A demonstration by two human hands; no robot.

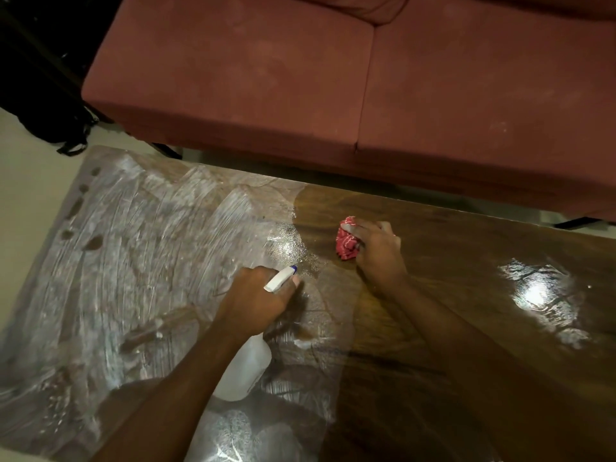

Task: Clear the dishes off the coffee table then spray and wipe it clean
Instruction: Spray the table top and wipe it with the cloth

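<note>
Nearest, white spray bottle point(245, 371) clenched at the neck in left hand point(256, 295), nozzle aimed at wet droplets mid coffee table point(450, 235). Beyond, crumpled red cloth point(346, 243) grasped under right hand point(378, 248), pressed on the wood. Whitish smears across the table's left half. Behind, red sofa point(300, 78).

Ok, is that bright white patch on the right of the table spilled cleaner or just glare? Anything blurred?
Head view: likely glare, a light reflected in the glossy coffee table; the real streaky white film covers its left half. Head view: the left hand and spray bottle look slightly motion-blurred.
</note>
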